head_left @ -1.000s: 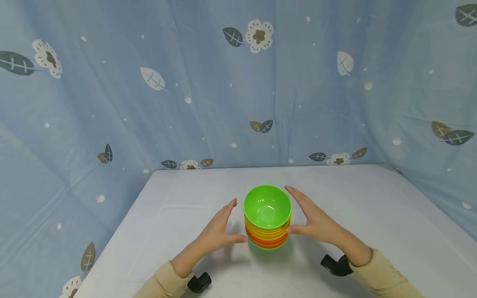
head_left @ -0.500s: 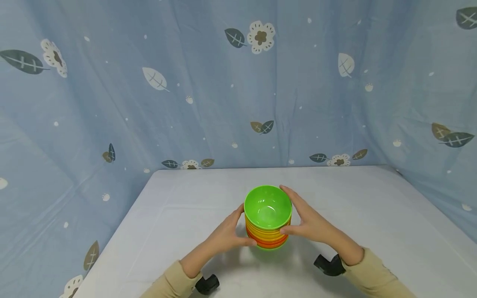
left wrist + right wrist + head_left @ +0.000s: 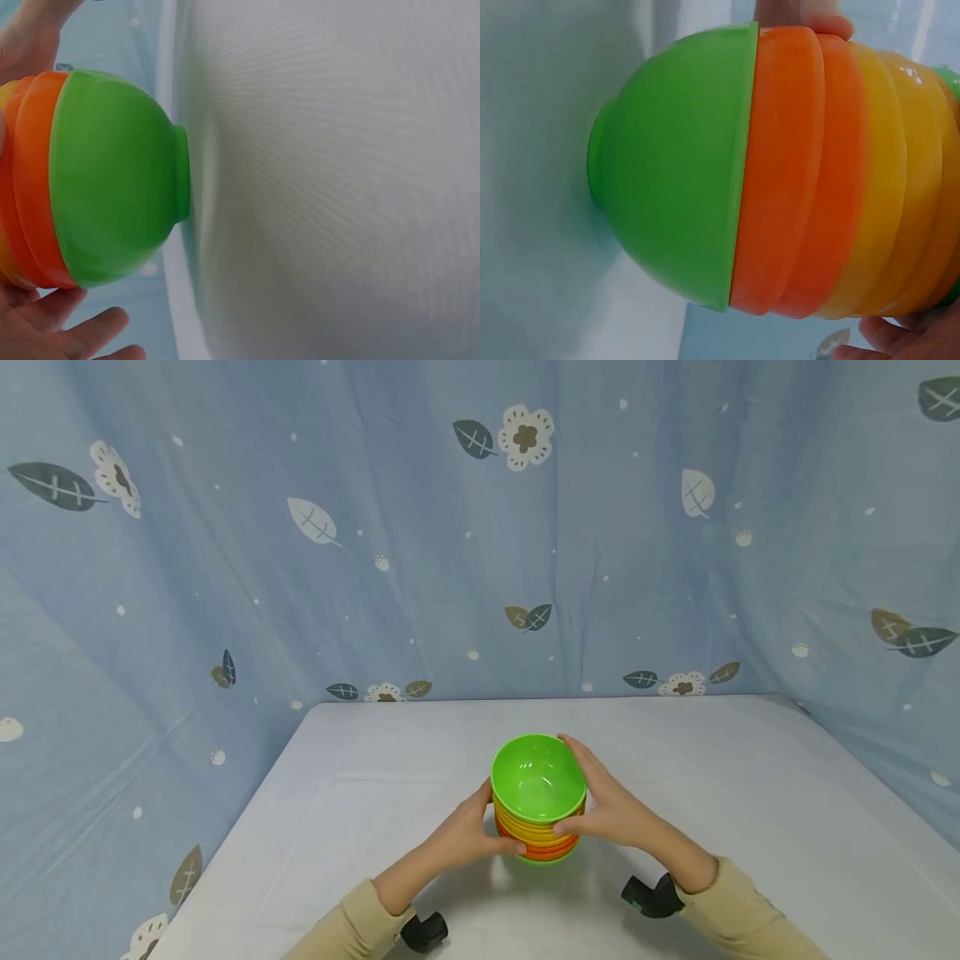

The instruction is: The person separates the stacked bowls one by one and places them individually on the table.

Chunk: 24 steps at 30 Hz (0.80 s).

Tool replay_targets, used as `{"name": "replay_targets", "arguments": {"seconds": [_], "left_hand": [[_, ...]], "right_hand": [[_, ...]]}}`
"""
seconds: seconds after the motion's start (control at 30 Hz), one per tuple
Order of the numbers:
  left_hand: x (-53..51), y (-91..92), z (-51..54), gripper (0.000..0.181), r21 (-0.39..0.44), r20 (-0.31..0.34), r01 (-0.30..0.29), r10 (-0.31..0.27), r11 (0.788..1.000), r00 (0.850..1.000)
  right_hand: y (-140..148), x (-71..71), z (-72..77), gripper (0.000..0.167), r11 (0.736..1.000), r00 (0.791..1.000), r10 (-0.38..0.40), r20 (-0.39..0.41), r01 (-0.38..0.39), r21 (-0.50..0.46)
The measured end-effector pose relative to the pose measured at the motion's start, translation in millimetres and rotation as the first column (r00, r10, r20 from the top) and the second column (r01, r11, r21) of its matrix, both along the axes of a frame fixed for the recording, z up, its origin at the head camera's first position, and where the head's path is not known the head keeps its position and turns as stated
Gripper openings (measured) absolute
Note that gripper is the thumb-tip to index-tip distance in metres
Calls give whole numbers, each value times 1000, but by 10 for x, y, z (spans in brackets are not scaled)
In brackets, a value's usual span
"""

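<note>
A stack of nested bowls stands upright on the table, with a green bowl on top. Below it come yellow bowls, orange bowls and a green bottom bowl, whose foot is at the tabletop. From the left my left hand holds the stack, thumb across the front of the lower bowls and fingers at the far left side. My right hand holds the right side higher up, thumb on the yellow rims and fingers by the top bowl's rim. Several left fingers spread past the stack in the left wrist view.
The white-covered table reaches back to a blue curtain patterned with leaves and flowers. Black wrist cameras sit under both cuffs, the left wrist camera and the right wrist camera.
Both hands have moved inward from beside the stack and now hold it, the left from the left and the right from the right. The stack stands in about the same place.
</note>
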<state>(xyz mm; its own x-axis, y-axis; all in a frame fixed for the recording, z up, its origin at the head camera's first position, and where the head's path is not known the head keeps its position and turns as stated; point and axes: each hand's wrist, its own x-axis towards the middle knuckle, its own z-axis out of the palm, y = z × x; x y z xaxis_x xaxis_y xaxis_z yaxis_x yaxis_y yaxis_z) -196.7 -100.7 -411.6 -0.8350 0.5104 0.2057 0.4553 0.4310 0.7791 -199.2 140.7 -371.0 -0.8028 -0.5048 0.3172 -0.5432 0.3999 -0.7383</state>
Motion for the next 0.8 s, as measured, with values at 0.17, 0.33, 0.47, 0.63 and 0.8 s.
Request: {"name": "replay_targets", "arguments": {"seconds": [0.17, 0.33, 0.47, 0.63, 0.8], "left_hand": [[-3, 7, -16, 96, 21, 11, 11, -11, 1000, 1000], [4, 12, -19, 95, 30, 6, 3, -3, 1000, 1000], [0, 13, -46, 95, 46, 11, 3, -3, 999, 1000], [2, 8, -48, 97, 40, 41, -13, 12, 999, 999], [7, 5, -46, 100, 26, 53, -27, 26, 999, 998]], "right_hand": [[-36, 7, -24, 103, 1000, 999, -26, -31, 26, -6], [-35, 15, 9, 98, 999, 998, -41, -50, 41, -2], [-27, 19, 47, 97, 999, 998, -52, -38, 52, 5], [-11, 28, 99, 99, 997, 997, -70, -25, 71, 44], [25, 35, 165, 100, 994, 996, -87, -23, 89, 64]]}}
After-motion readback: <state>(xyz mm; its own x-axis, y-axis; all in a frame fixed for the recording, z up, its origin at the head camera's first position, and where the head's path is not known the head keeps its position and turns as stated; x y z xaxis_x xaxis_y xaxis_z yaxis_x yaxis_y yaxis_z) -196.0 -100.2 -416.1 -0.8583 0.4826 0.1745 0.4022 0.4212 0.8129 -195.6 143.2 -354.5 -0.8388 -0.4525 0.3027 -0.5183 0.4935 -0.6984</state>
